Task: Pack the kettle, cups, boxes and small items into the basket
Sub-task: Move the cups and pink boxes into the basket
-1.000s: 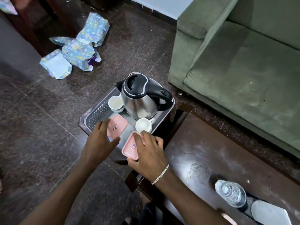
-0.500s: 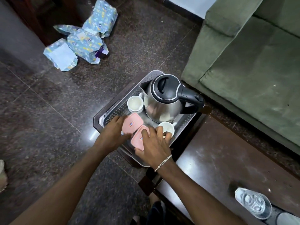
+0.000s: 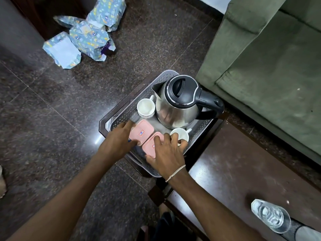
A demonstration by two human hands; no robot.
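Your left hand (image 3: 119, 141) lies on the near edge of one pink box (image 3: 141, 132), fingers spread flat, and you cannot tell if it grips the box. Your right hand (image 3: 166, 153) rests on top of the other pink box (image 3: 150, 146), fingers loose and spread, their tips touching a white cup (image 3: 179, 134); it holds nothing tight. Both boxes sit side by side in the grey basket (image 3: 121, 117). The kettle (image 3: 178, 103) stands upright at the back of the basket, with a second cup (image 3: 145, 107) just beside it on the left. The basket sits on a small dark bench (image 3: 102, 122) near a green sofa (image 3: 269, 66). A water bottle (image 3: 271, 218) lies on the bigger bench (image 3: 234, 162) to your right
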